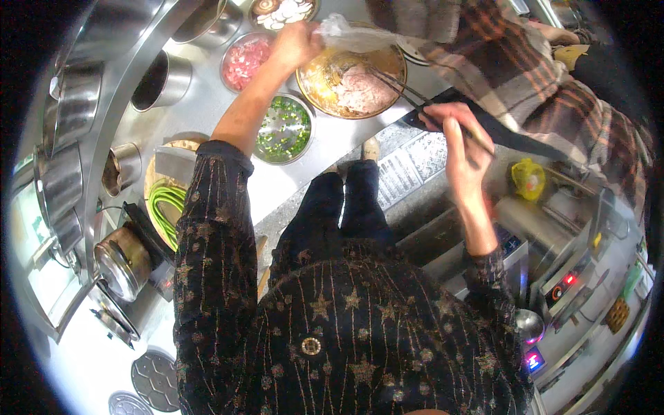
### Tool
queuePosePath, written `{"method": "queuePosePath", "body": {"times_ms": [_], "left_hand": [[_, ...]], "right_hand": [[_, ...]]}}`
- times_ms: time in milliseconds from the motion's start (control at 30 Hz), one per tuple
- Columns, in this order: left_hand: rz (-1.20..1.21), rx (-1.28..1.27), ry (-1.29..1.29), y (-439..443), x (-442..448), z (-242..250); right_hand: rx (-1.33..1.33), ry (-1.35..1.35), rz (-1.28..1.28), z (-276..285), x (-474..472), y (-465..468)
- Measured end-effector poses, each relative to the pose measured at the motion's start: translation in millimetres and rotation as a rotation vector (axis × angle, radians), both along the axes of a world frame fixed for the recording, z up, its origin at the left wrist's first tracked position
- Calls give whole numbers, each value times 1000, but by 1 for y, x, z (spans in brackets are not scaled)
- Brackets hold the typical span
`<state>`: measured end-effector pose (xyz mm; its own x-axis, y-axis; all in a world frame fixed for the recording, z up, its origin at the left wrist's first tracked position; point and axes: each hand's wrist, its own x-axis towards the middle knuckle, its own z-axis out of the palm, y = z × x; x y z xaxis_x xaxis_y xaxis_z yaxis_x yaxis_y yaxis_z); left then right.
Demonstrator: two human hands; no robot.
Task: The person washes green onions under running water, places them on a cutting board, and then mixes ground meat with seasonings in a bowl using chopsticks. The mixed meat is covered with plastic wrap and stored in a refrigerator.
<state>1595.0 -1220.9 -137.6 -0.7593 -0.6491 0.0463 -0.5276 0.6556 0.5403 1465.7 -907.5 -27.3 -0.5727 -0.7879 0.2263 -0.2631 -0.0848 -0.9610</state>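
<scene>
My left hand [302,44] is closed on the edge of a clear plastic bag [345,32] above the rim of a wide metal bowl. Pale pink ground meat [365,88] lies in that bowl [346,117], with a yellowish liquid around it. With my right hand [459,135] I hold a pair of dark chopsticks [402,89], their tips at the meat. Near my left forearm are a bowl of chopped green onions [284,129] and a bowl of pink sliced meat [248,59]. A bowl of sliced mushrooms [284,11] stands beyond.
A cleaver [179,163] and long green vegetable stalks [167,210] lie on a round cutting board [150,181] at left. Steel pots [176,80] line the counter's far side. Another person in a plaid garment [498,67] stands close at upper right. Lit kitchen appliances [560,285] are at right.
</scene>
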Motion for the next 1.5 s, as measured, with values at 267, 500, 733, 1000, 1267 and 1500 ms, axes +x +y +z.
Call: {"method": "queuePosePath", "body": {"times_ms": [267, 500, 733, 1000, 1267, 1500], "left_hand": [[125, -20, 58, 12, 32, -6], [283, 43, 75, 36, 36, -12], [411, 149, 85, 54, 35, -11], [403, 161, 101, 51, 33, -13], [354, 191, 104, 45, 35, -24], [390, 247, 133, 60, 35, -9]], "right_hand": [[87, 491, -21, -18, 9, 0], [149, 598, 42, -24, 20, -14], [152, 696, 104, -24, 29, -28], [211, 690, 207, -31, 28, -29], [318, 508, 499, -27, -12, -21], [349, 385, 330, -37, -6, -30]]}}
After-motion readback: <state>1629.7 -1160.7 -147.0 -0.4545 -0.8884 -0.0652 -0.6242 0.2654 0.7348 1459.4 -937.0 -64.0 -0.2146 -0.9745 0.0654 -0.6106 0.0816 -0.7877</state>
